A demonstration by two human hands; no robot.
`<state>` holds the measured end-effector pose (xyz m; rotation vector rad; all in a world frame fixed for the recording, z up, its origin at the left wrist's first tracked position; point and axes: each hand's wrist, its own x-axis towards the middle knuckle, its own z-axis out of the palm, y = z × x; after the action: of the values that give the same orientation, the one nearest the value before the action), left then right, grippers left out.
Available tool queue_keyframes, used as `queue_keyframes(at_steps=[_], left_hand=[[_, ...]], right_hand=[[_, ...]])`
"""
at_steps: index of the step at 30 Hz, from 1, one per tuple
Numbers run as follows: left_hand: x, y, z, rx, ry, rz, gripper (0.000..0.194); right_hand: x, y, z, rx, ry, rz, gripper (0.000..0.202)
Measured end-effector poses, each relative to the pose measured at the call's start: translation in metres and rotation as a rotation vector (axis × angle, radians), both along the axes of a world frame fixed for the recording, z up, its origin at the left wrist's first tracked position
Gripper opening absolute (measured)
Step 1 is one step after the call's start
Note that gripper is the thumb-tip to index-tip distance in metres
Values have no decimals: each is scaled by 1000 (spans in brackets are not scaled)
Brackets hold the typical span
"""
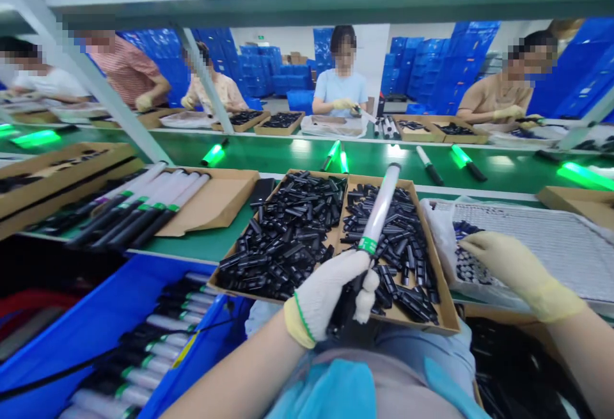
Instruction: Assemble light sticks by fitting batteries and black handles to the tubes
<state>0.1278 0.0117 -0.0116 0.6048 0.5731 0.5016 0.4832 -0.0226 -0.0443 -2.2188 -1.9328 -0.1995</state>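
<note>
Left hand [330,294] grasps light stick [381,205] by black handle, over carton [446,291] of black parts. Long axis oblique: white tube points away from wearer, leaning right. Right hand [511,268] at silver cylinders [472,268]; cannot tell if gripping.

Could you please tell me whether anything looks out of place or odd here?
Nothing looks spilled or damaged. Mildly odd: on the green surface, one pale stick is unlit while its neighbours glow green. Also, the left hand, holding a light stick, wears a white glove over a yellow one, whereas the right hand shows only yellow.
</note>
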Motion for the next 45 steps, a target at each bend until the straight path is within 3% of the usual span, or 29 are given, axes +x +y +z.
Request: queue_keyframes(at_steps=[3,4,7,10,14,19,22,24,27,29,32,33,35,37,40,45], left_hand=[[16,-6,-3,-37,-48,-14,36],[22,-8,-3,-65,-46,-12,40],[38,-16,-2,-186,-23,2,44],[51,-24,1,-312,-31,30,45],[60,-30,1,-314,-59,152,33],[62,-32,-4,-307,-74,276,25],[59,-33,-1,-305,-56,293,22],[57,-32,3,-301,-41,291,22],[55,-29,9,-294,-28,314,20],[54,-26,10,-283,-41,341,19],[51,-22,6,-292,-49,331,21],[50,-21,4,-299,-37,308,21],[49,-20,-1,-297,-2,257,24],[48,-22,-3,-277,34,229,27],[48,-24,-4,-264,75,217,30],[47,-25,-3,-299,80,197,28]], right_hand=[[-37,-35,23,216,100,-37,32],[-56,-48,30,367,200,1,27],[-121,-76,47,480,319,485,21],[-162,-78,49,505,265,705,18],[-171,-69,35,577,202,690,14],[-172,-69,15,556,456,570,14],[-177,-70,12,517,537,522,8],[-180,-71,15,460,508,547,15],[-172,-71,20,379,424,618,27],[-150,-65,19,373,373,574,34],[-90,-45,13,300,219,213,35],[-69,-36,11,182,116,56,34],[-32,-18,5,83,46,-62,32],[-13,-2,0,3,22,-50,27],[-10,13,-7,-76,14,16,22],[-14,14,-10,-17,88,15,22]])
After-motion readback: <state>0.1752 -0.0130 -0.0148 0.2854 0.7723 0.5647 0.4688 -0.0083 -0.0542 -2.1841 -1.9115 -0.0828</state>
